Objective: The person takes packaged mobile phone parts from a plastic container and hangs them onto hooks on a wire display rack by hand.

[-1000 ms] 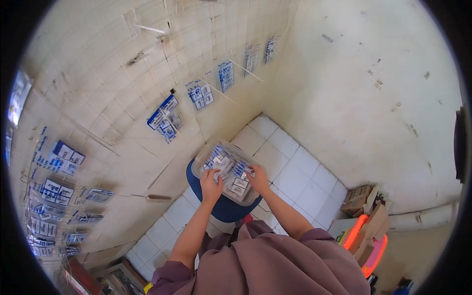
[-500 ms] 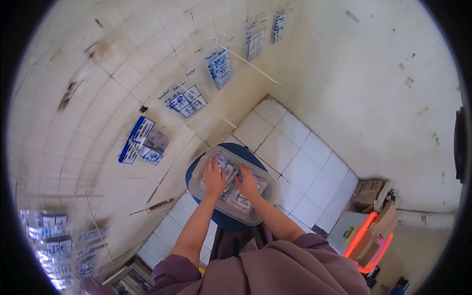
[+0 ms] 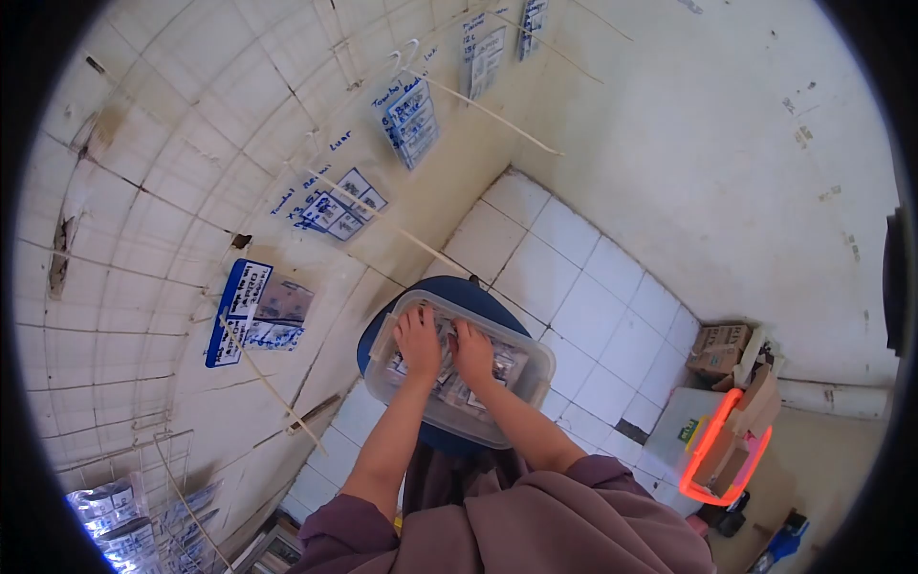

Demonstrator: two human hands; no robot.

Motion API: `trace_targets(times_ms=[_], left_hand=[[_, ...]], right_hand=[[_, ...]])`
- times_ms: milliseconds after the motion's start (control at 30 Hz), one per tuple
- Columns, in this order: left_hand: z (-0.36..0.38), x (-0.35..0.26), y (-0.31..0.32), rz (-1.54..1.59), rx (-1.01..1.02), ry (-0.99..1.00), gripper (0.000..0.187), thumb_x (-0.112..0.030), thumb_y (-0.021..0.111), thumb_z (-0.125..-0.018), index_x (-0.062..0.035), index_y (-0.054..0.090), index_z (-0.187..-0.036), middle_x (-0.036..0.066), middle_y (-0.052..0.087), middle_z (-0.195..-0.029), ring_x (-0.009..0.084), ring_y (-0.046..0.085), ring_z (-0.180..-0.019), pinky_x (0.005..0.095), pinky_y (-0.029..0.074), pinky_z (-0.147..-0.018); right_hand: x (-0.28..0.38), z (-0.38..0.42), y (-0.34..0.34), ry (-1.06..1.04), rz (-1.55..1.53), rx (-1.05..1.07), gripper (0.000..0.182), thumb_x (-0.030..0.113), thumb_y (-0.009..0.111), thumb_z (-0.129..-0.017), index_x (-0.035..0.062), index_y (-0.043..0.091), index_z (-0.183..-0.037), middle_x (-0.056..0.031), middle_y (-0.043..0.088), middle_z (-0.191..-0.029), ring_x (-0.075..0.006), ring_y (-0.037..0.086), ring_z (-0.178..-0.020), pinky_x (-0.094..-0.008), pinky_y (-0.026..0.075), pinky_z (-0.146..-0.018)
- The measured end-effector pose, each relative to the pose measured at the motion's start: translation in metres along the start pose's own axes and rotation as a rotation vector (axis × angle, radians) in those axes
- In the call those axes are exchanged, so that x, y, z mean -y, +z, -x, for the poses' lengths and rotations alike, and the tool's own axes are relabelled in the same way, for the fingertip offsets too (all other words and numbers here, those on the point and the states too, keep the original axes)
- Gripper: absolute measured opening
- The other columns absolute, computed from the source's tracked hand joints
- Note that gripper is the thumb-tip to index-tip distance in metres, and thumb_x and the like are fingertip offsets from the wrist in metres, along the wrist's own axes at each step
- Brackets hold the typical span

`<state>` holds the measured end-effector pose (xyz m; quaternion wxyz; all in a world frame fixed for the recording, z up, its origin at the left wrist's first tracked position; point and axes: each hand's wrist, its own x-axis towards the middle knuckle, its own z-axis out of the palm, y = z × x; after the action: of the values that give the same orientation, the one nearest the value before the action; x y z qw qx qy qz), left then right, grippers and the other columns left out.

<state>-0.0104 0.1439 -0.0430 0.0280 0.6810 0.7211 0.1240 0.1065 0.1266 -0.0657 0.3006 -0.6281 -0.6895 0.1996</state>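
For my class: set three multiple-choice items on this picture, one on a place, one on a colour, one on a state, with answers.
1. Where does the clear tub rest?
A on a stool
B on the floor
C on a shelf

2. What colour is the stool?
A red
B blue
C green

3. How are the left hand and right hand?
A both raised to the wall
B one inside the tub
C both inside the tub

Answers: 1 A, the stool's seat shows under the tub. 2 B, its seat is blue. 3 C, both hands lie on the packets.
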Motion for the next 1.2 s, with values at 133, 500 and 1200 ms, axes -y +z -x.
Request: trace_targets(times_ms=[133,500,1200], left_hand=[[0.007,0.009,0.001,-0.006,0.013,0.018,0.033,-0.014,0.058,-0.082,-0.01,0.057,-0.114,0.01,0.056,-0.109,0.0299,0.052,-0.108,0.0436,0.04,-0.087],[0.05,0.015,-0.071,0.2,-0.199,-0.021,0.018,-0.013,0.069,-0.078,-0.0126,0.064,-0.096,0.005,0.057,-0.105,0.0291,0.052,-0.104,0.0445,0.037,-0.089],[0.221,-0.004,-0.274,1.053,-0.768,-0.432,0.006,-0.006,0.057,-0.097,-0.001,0.055,-0.097,0.009,0.069,-0.089,0.0129,0.065,-0.082,0.0272,0.05,-0.079]], right_hand=[[-0.002,0.005,0.0,0.072,0.107,0.121,0.022,0.013,0.063,-0.087,0.0141,0.06,-0.109,-0.0095,0.067,-0.098,-0.0344,0.066,-0.072,-0.0426,0.055,-0.063],[0.033,0.008,-0.056,-0.111,-0.176,-0.013,0.013,0.007,0.069,-0.08,0.0118,0.068,-0.093,-0.0081,0.063,-0.102,-0.0306,0.065,-0.082,-0.0387,0.053,-0.069],[0.202,0.059,-0.187,-0.579,-0.797,0.425,0.013,0.011,0.072,-0.085,0.0027,0.068,-0.094,-0.009,0.07,-0.089,-0.0215,0.067,-0.088,-0.0324,0.048,-0.083]])
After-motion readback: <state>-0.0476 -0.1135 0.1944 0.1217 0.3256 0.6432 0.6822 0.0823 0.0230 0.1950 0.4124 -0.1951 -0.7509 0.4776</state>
